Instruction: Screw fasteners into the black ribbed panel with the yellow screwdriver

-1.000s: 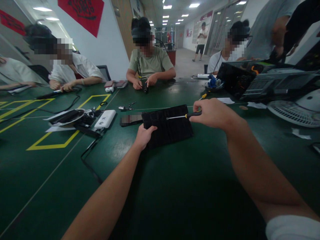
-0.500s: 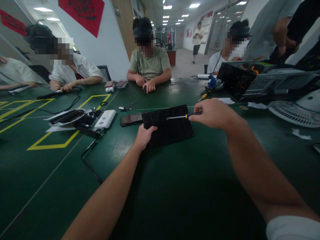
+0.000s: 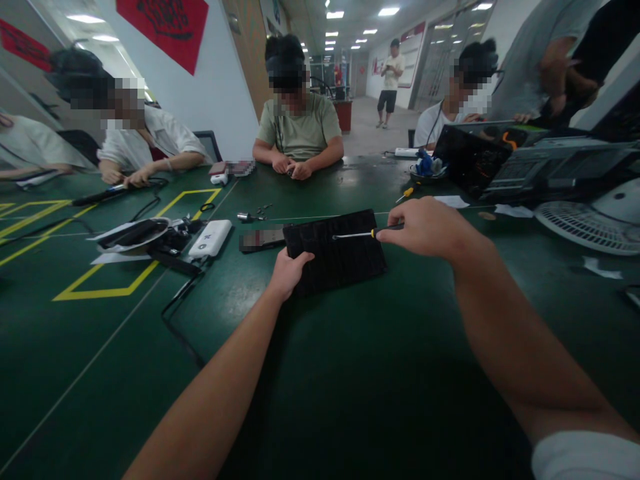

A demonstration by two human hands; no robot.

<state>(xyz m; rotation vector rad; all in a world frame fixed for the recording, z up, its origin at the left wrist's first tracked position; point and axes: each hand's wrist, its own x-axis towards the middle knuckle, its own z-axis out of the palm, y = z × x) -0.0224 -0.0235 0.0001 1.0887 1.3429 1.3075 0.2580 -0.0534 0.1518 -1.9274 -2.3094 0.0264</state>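
Note:
My left hand (image 3: 291,270) grips the left edge of a flat black rectangular panel (image 3: 345,260), thumb on its face and fingers hidden behind. The panel is tilted toward me above the green table; its exact kind cannot be made out. A screwdriver (image 3: 357,235) with a black and yellow handle is in my right hand (image 3: 425,227), fingers closed round the handle. Its metal shaft points left across the upper part of the panel, with the tip over the face. Whether the tip touches is unclear. A phone-like slab (image 3: 263,239) lies behind the panel's left side.
A white power bank (image 3: 211,239) and a heap of black parts with cables (image 3: 165,237) lie left. A white fan grille (image 3: 585,227) and an open computer case (image 3: 540,163) stand right. A yellow-handled screwdriver (image 3: 407,193) lies beyond my right hand. Several people sit around the table (image 3: 350,387).
My hands, the panel and the screwdriver hold almost the same position. The person across has shifted their hands slightly, and someone walking in the background has moved a little left.

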